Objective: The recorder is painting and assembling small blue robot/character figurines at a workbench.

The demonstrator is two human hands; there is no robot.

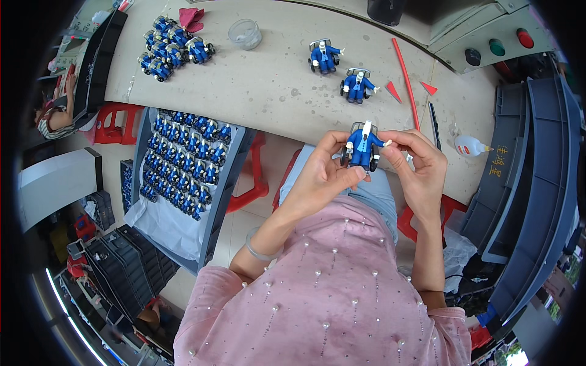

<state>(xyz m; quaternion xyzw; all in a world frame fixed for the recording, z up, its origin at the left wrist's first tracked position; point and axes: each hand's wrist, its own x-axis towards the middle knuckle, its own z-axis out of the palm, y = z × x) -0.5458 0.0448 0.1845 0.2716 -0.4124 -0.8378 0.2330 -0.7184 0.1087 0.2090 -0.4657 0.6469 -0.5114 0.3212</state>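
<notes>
Just over the table's near edge I hold up a toy figure (362, 148) in a blue suit, seated in a wheelchair with black wheels. My left hand (334, 166) is closed round its wheelchair side, thumb at the bottom. The fingers of my right hand (417, 160) pinch the figure's outstretched white hand. Two like figures stand beyond on the table: one wheelchair figure (357, 85) close by, another wheelchair figure (323, 56) farther back. A cluster of the same figures (171, 47) is crowded at the far left of the table.
Left of me, a grey crate (223, 201) lined with white sheet holds rows of figures. On the table (274, 79) are a clear cup (245, 34), a red cloth (191, 19), a red rod (405, 82), a dark pen-like tool (434, 125) and a white glue bottle (472, 146). Grey crates (537, 165) stand right.
</notes>
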